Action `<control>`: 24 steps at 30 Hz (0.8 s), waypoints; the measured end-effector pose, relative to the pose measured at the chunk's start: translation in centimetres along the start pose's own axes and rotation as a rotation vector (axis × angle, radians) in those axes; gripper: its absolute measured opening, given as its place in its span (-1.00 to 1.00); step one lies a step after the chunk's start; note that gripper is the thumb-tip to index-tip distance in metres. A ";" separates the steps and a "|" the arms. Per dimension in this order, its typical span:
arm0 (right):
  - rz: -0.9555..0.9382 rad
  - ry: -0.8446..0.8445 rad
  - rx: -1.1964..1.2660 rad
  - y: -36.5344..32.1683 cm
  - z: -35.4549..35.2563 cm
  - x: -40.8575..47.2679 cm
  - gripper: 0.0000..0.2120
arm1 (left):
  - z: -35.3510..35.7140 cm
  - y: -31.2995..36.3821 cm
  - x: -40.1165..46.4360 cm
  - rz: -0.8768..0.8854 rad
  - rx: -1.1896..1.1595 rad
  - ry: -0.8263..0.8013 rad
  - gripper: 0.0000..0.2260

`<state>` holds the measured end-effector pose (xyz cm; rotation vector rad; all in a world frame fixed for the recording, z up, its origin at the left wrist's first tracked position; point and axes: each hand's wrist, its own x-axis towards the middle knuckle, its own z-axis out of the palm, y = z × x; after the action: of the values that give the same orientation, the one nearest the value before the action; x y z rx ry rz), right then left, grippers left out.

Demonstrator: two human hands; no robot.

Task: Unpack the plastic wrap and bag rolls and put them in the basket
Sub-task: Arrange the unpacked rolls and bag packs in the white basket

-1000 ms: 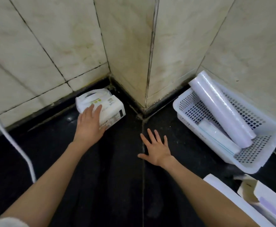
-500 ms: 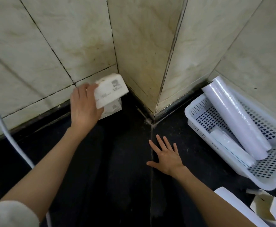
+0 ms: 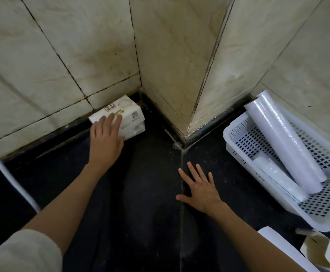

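While the left hand (image 3: 106,138) rests with straight fingers on a stack of white packs (image 3: 121,118) against the wall, the right hand (image 3: 199,187) lies flat and spread on the dark floor (image 3: 140,193). Two rolls (image 3: 283,142) lie in the white basket (image 3: 238,130).

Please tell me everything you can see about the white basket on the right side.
The white basket is a rectangular plastic one with walls and floor pierced by small slots and a smooth solid rim. It sits upright on the dark floor close to the tiled wall, partly cut off by the picture's edge. Inside, a long roll leans on its far rim, over a smaller roll lying lower. No hand touches it.
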<state>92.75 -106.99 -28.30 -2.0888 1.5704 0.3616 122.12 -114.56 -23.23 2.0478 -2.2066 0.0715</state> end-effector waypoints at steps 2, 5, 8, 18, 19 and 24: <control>0.000 -0.013 -0.003 -0.1 -0.1 0.0 -0.18 | 0.0 0.3 -0.5 0.014 0.006 -0.067 -0.36; 0.004 -0.067 -0.022 -0.3 -0.7 -0.1 -0.19 | -1.0 0.6 -0.5 -0.004 0.014 -0.147 -0.32; -0.004 -0.072 0.024 -0.7 -2.1 -0.8 -0.22 | -2.8 1.8 -0.7 -0.013 -0.045 -0.174 -0.37; 0.010 0.563 0.300 6.4 -9.9 -9.8 -0.49 | -5.5 16.8 -4.0 0.478 -0.332 -0.064 -0.65; 0.041 0.603 0.317 7.9 -10.6 -10.4 -0.52 | -5.7 18.5 -3.4 0.523 -0.341 -0.050 -0.65; 0.258 0.635 0.330 15.0 -13.4 -10.9 -0.58 | -5.6 25.7 0.8 0.657 -0.354 -0.026 -0.64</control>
<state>74.05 -108.40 -15.11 -1.8305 2.0873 -0.5035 96.84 -112.64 -16.17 1.1033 -2.5801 -0.2635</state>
